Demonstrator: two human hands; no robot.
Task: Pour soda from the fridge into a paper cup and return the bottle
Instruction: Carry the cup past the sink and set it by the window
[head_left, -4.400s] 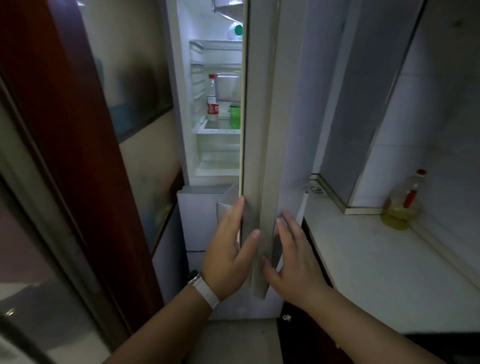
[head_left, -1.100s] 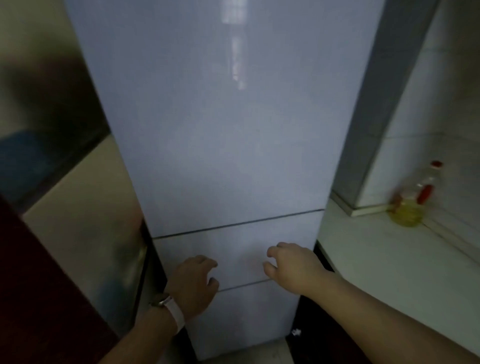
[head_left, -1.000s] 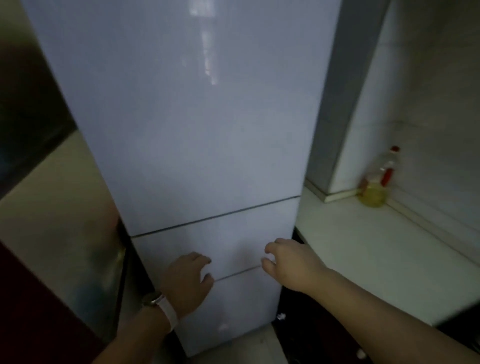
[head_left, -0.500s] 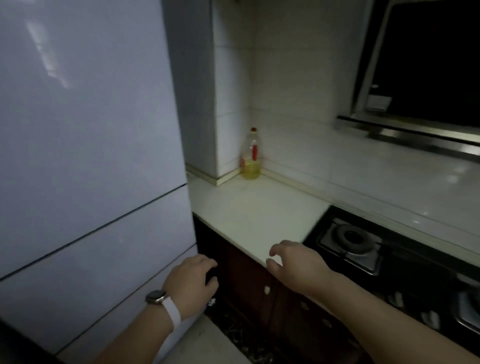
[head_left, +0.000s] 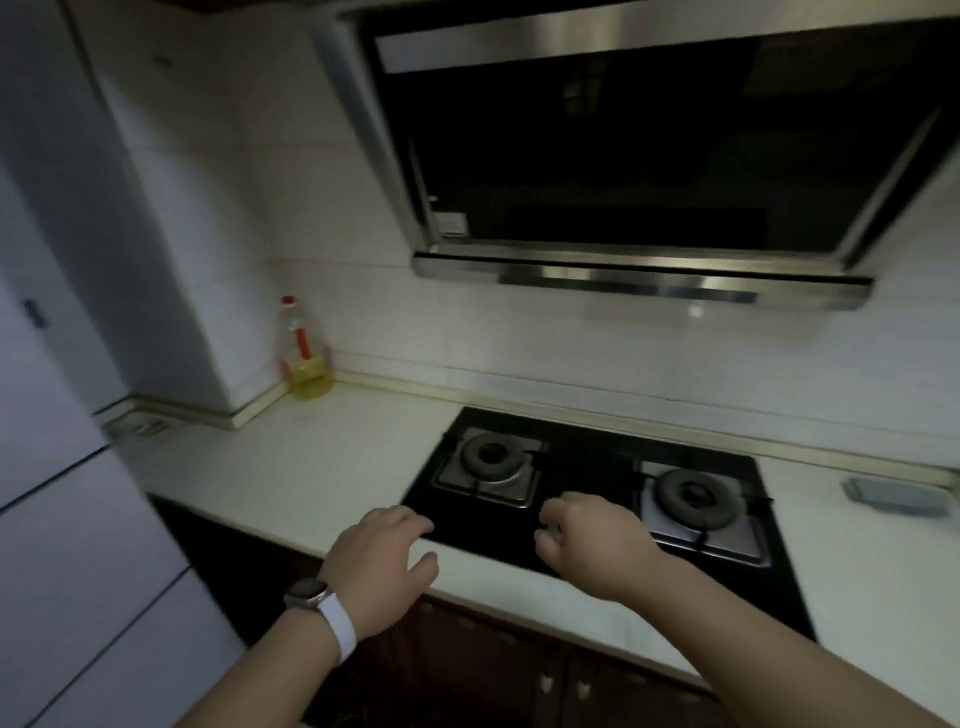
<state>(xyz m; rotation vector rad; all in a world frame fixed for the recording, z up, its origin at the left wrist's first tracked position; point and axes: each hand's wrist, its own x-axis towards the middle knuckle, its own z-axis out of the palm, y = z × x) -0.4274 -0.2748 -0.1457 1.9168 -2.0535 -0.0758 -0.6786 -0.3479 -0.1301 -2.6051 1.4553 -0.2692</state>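
Note:
The white fridge stands at the left with its doors closed, so the soda bottle is hidden inside. No paper cup is in view. My left hand, with a white-strapped watch on the wrist, hovers over the front edge of the counter with fingers loosely apart and nothing in it. My right hand hangs above the front of the black gas hob, fingers curled loosely, empty.
A plastic oil bottle with a red cap stands in the counter's back corner. The hob has two burners. A steel range hood juts out above it. A grey cloth lies at the far right. Dark cabinet doors run below.
The fridge door was shut and both hands came off it. My view has swung right from the fridge to the counter and hob, with both hands staying low and empty.

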